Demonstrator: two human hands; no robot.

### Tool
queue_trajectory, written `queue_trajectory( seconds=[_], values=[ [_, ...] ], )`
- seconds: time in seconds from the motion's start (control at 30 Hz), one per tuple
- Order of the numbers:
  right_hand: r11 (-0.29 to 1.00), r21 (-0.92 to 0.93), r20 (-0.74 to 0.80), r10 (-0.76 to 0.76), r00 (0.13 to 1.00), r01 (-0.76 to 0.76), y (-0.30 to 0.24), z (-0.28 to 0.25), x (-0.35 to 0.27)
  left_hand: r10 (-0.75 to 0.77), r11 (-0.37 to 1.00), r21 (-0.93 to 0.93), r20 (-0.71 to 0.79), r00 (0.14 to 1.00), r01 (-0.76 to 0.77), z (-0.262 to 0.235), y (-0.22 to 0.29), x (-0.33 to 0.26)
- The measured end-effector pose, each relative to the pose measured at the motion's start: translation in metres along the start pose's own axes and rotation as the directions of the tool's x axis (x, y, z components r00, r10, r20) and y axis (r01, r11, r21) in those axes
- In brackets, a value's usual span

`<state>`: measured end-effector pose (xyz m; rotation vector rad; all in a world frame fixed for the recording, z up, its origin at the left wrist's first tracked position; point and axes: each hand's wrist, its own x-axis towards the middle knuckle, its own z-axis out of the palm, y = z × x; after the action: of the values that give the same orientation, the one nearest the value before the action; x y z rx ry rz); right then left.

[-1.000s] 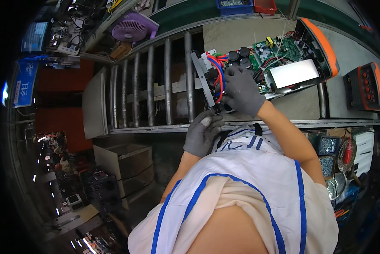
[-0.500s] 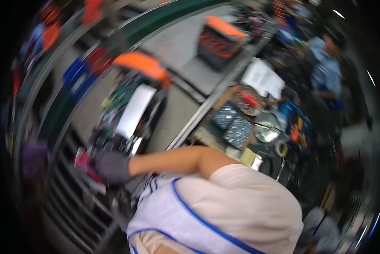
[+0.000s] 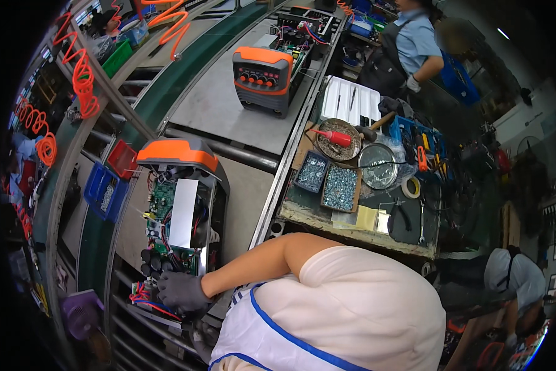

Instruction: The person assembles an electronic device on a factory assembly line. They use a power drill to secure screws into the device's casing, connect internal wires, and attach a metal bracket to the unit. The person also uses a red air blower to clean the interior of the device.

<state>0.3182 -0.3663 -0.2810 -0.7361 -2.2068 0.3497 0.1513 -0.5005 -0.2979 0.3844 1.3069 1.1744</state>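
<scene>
My right hand, in a grey glove, grips a dark part with red wires at the near end of an open orange-and-black device. The device lies on the roller conveyor with its green circuit board, capacitors and a white panel exposed. My left hand, also in a grey glove, shows only as a sliver under the right hand, just past the edge of my white apron; its fingers are hidden.
A closed orange-and-black unit stands further along the grey belt. To the right, a workbench holds trays of screws, a round dish, tape and hand tools. Blue and red bins sit at the left. Other people work at the back and lower right.
The view has swung to the right, bringing the workbench and a co-worker into sight. My right hand stays on the wired part at the open device; my left hand has become mostly hidden.
</scene>
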Motion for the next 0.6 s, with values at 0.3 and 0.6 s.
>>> queue_trajectory(
  seconds=[0.3,0.6],
  values=[
    [0.999,-0.021,0.238,0.042,0.97,-0.038,-0.002,-0.008,0.005,0.0,0.999,0.041,0.025,1.0,-0.001,0.006,0.002,0.01],
    [0.995,-0.053,0.236,0.097,0.967,-0.087,-0.007,-0.019,0.011,-0.006,0.999,0.045,0.025,1.0,0.005,0.005,0.001,0.011]
  ],
)
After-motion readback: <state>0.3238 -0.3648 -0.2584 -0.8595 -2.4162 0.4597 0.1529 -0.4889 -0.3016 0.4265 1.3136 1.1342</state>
